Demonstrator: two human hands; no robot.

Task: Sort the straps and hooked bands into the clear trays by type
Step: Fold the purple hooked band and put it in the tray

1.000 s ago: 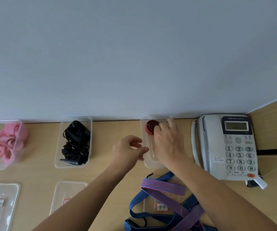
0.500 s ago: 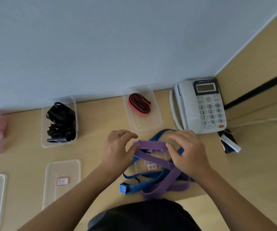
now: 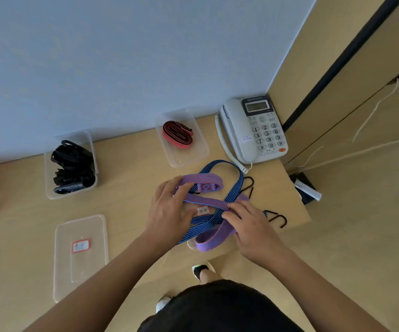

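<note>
Your left hand (image 3: 167,212) pinches the folded upper loop of the purple strap (image 3: 205,202), which lies on the counter (image 3: 126,188) tangled over the blue hooked band (image 3: 232,188), while your right hand (image 3: 251,226) fingers press the purple strap where the two cross. Both look light, limp and stretchy, so they will sag and drag each other. Hold the purple strap at its stitched fold, and watch the black hooks (image 3: 277,218) at right, which may snag.

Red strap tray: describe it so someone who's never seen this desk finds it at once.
Start at the white desk phone in the far right corner of the desk, against the wall. The clear tray just left of it is the one. It holds a single coiled red strap with black stripes, whereas the other tray along the wall, further left, is packed with black straps.
</note>
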